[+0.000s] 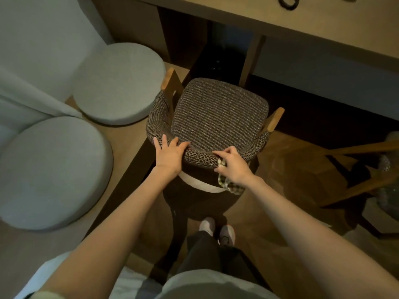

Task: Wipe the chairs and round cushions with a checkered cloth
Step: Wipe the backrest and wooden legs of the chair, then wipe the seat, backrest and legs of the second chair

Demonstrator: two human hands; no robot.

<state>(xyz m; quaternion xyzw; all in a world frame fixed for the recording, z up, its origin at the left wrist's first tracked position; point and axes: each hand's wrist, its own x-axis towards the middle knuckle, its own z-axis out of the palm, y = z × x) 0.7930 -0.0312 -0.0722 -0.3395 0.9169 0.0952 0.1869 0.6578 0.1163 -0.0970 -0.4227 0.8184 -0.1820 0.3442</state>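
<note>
A chair (218, 113) with a dark woven seat and a curved padded backrest stands in front of me, facing the desk. My left hand (169, 154) grips the left part of the backrest's top, fingers over it. My right hand (232, 166) holds a bunched checkered cloth (230, 185) against the right part of the backrest; most of the cloth is hidden under the hand, and one end hangs below it. Two round grey cushions lie on a low platform to the left, one farther (117, 83) and one nearer (54, 171).
A wooden desk (248, 16) stands beyond the chair, with a dark cable loop (288, 3) on top. Another wooden chair's frame (356, 169) is at the right. A pale curtain (36, 50) hangs at the left. My feet (217, 230) stand right behind the chair.
</note>
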